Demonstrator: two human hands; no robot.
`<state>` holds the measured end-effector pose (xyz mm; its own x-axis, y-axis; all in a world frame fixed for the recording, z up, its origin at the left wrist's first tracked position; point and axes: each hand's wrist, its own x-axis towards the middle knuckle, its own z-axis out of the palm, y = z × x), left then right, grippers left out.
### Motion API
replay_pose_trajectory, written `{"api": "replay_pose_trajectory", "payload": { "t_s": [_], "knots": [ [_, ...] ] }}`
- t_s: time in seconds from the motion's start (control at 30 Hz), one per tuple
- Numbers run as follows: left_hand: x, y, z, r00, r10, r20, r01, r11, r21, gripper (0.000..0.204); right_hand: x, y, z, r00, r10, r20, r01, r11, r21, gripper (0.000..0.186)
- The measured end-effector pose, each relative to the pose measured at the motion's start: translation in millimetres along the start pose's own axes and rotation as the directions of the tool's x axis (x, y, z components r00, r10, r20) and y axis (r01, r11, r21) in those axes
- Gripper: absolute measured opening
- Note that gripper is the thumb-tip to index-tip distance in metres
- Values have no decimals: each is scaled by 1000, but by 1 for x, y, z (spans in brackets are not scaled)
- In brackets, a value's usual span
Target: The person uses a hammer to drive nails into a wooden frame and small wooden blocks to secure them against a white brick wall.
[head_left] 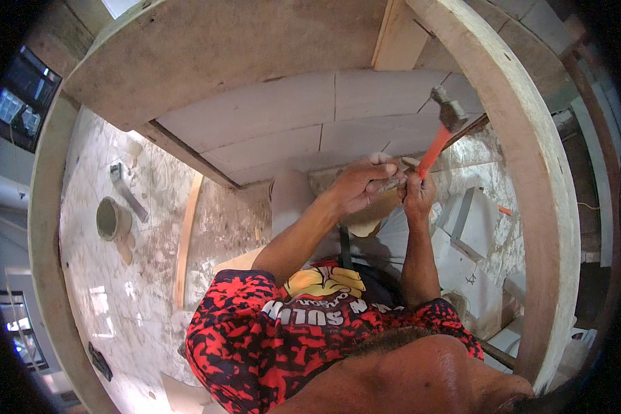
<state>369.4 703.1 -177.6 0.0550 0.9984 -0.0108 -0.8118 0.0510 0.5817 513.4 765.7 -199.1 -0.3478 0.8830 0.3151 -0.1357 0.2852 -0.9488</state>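
Note:
My right hand [417, 193] is closed round the orange handle of a hammer [433, 146], raised with its metal head up and to the right. My left hand [366, 181] is beside it, fingers curled in a pinch near the lower end of the handle; what is between the fingertips is too small to make out. Behind both hands stands a low face of pale grey panels [283, 107] with joint lines, under a rough brown board [228, 48]. My seated legs are below, partly hidden by my arms and red patterned shirt.
A weathered timber frame [535, 165] curves round me in the fisheye. On the dusty floor lie a grey bucket [114, 219], a metal tool [127, 190], a wooden batten [186, 255], grey offcuts [474, 222] and a small dark object [100, 361]. A short pale plank [397, 38] is fixed above.

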Motion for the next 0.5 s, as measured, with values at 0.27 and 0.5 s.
{"api": "replay_pose_trajectory", "payload": {
  "t_s": [0.27,0.5],
  "knots": [
    [42,69,52,989,148,17,-148,989,20,20,-17,24,-15,972,-234,15,234,964,-126,57],
    [76,96,65,982,165,90,-150,976,-156,19,-5,16,0,979,-201,-32,202,979,32,56]
  ]
}}
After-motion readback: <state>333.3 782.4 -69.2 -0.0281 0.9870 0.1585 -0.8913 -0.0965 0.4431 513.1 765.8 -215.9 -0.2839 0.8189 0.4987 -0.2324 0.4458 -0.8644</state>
